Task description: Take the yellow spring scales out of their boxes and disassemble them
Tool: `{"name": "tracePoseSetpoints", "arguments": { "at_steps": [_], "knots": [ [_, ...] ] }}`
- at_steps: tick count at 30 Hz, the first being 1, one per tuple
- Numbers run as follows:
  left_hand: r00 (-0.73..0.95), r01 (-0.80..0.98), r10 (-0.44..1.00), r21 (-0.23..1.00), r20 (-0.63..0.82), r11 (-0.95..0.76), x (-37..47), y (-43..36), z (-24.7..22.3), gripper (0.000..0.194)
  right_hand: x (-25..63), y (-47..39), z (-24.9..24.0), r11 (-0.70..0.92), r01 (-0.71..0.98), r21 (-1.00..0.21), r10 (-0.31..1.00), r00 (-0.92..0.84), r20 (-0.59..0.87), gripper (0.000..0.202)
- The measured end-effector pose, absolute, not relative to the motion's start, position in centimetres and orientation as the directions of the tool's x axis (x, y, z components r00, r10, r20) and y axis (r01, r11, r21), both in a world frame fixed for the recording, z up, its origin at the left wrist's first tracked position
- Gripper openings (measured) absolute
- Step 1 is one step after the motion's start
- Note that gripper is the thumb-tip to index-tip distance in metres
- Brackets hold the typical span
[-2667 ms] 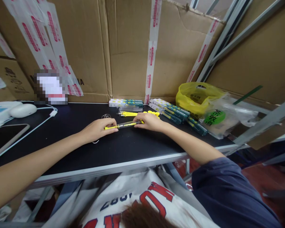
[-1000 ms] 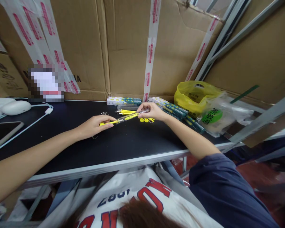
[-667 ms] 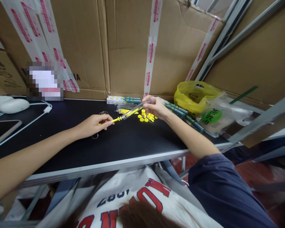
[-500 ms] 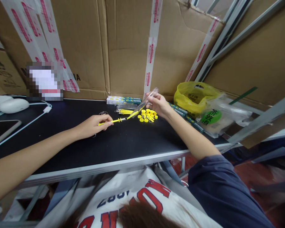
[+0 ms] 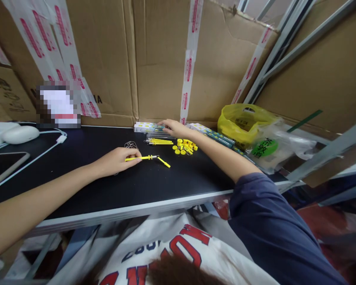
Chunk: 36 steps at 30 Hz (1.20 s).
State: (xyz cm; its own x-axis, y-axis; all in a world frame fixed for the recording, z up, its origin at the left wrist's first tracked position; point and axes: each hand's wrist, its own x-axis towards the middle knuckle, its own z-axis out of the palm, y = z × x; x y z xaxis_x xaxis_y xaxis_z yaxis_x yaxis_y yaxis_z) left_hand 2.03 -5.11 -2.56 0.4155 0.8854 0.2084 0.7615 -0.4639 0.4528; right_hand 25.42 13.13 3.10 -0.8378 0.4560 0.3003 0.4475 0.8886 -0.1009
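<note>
My left hand pinches a thin yellow stick, which has a metal joint and a short yellow end piece angled down to the right. Farther back, my right hand reaches over the small patterned boxes and clear tubes; whether its fingertips hold anything is hard to tell. Just in front of it lie several yellow sticks with metal tips. To their right is a pile of small yellow round parts. Metal rings lie just behind my left hand.
A yellow plastic bag and a clear bag with a green label stand at the right, beside more patterned boxes. White cables and a phone lie left. Cardboard rises behind.
My right hand has moved back and left, and the clear sleeve is gone from it and from the yellow end piece. My left hand still grips the stick, now lying more level.
</note>
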Motion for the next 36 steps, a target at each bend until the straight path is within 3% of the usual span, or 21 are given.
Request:
{"name": "tracePoseSetpoints", "arguments": {
  "at_steps": [5,14,23,27,32,36],
  "knots": [
    [0.452,0.782,0.861,0.361,0.233,-0.508,2.1,-5.2,-2.5,0.028,23.6,15.2,1.8,0.842,0.536,0.064,0.513,-0.831,0.216,0.037],
    [0.443,0.816,0.858,0.28,0.26,-0.506,2.6,-5.5,-2.3,0.029,23.1,15.5,0.9,0.813,0.568,0.129,0.535,-0.815,0.223,0.038],
    [0.455,0.844,0.853,0.181,0.256,-0.504,5.3,-4.5,-1.8,0.044,23.9,14.9,1.0,0.799,0.58,0.157,0.524,-0.801,0.291,0.039],
    [0.473,0.848,0.852,0.145,0.223,-0.509,6.7,-3.7,-1.8,0.039,24.8,12.6,1.5,0.832,0.54,0.123,0.466,-0.803,0.373,0.032],
    [0.447,0.839,0.845,0.19,0.294,-0.51,6.5,-3.6,-2.7,0.033,27.1,6.5,0.9,0.939,0.341,-0.033,0.324,-0.854,0.406,0.026],
    [0.425,0.835,0.844,0.216,0.327,-0.505,6.2,-4.1,-2.7,0.032,28.3,2.7,-0.1,0.945,0.298,-0.136,0.328,-0.855,0.402,0.028]
  ]
}}
